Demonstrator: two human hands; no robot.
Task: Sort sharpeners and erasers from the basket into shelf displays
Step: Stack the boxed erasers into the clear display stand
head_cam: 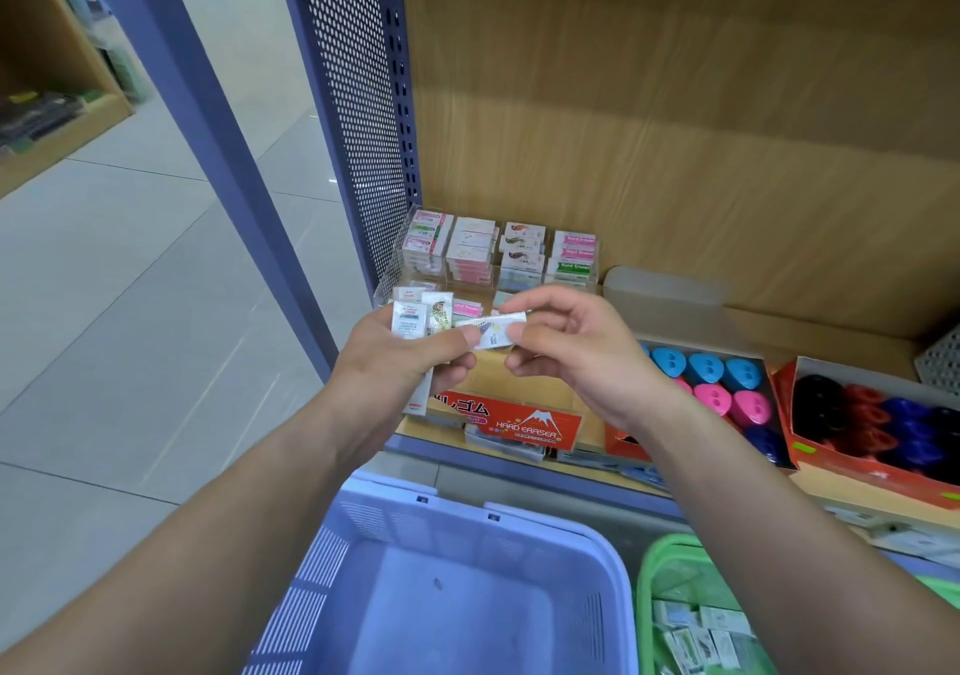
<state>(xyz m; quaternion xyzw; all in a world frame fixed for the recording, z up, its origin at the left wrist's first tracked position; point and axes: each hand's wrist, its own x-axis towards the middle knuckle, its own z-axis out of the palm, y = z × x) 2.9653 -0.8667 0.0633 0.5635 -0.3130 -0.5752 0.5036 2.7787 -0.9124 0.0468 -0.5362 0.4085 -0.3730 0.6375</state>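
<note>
Holding wrapped erasers up before the wooden shelf (675, 155), above two baskets.

Low in view sits the blue basket (519, 513), its floor bare, and just to its right the green basket (654, 560) with small packets (696, 633) lying inside. On the shelf board to the right stand an open box of blue and pink sharpeners (717, 383) and an orange box of dark sharpeners (883, 425). At the shelf's left end is the clear eraser display (498, 253), its compartments stacked, with a red "HARD ERASER" sign (530, 425) at the front edge. The left hand (400, 357) curls round a bunch of erasers (415, 318). The right hand (576, 347) pinches a single eraser (498, 331) between thumb and forefinger, its other fingers loosely curled; the left thumb touches that eraser's near end.
</note>
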